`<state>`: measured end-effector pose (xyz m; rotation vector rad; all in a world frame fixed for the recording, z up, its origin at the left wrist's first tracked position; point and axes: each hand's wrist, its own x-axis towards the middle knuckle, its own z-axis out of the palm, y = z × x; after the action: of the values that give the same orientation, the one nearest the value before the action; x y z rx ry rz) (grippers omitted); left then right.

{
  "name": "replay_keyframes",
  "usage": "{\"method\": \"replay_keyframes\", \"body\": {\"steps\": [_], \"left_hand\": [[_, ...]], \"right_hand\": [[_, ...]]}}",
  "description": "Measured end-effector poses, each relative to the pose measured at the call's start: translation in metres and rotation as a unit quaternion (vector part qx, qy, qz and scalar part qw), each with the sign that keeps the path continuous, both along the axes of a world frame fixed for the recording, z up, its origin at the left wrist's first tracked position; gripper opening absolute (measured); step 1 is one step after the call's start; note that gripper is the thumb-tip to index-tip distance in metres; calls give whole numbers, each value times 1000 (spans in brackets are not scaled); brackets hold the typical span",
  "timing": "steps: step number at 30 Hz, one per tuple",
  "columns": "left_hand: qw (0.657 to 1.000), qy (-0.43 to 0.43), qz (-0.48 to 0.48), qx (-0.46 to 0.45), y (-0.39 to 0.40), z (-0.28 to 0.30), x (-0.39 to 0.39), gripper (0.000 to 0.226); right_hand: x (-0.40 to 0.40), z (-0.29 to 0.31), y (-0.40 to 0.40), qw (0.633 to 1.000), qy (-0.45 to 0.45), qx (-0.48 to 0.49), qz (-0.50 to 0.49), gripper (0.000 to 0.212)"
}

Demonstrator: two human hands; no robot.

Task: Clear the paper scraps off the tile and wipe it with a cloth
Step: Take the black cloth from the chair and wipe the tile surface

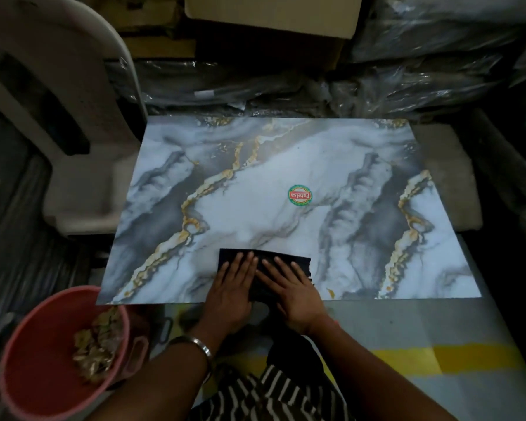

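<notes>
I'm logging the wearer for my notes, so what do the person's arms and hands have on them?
Both forearms are bare, no sleeves. The left hand has a silver metal bangle at its wrist. The right hand shows a thin reddish band at its wrist. No gloves.

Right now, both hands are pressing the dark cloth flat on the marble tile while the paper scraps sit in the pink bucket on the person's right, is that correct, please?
Not quite: the pink bucket holding the paper scraps is on the person's left, as the head view shows. The rest holds: the left hand and right hand press the dark cloth flat on the marble tile.
</notes>
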<state>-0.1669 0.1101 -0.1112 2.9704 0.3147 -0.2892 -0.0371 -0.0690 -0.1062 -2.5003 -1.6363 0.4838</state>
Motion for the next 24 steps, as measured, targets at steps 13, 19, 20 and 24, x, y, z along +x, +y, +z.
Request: {"method": "replay_keyframes", "body": {"steps": [13,19,20,24], "left_hand": [[999,-38,-3,-15,85,-12,92,85],[999,-44,-10,7,168,-17,196,84],[999,-47,-9,16,181,-19,215,84],[998,-51,-3,41,232,-24,281,80]], "right_hand": [[103,-9,80,999,-31,23,32,83],[207,-21,167,997,-63,29,27,75],[225,-22,181,997,-63,35,24,73],[290,-26,231,996,-68,61,17,64]]}}
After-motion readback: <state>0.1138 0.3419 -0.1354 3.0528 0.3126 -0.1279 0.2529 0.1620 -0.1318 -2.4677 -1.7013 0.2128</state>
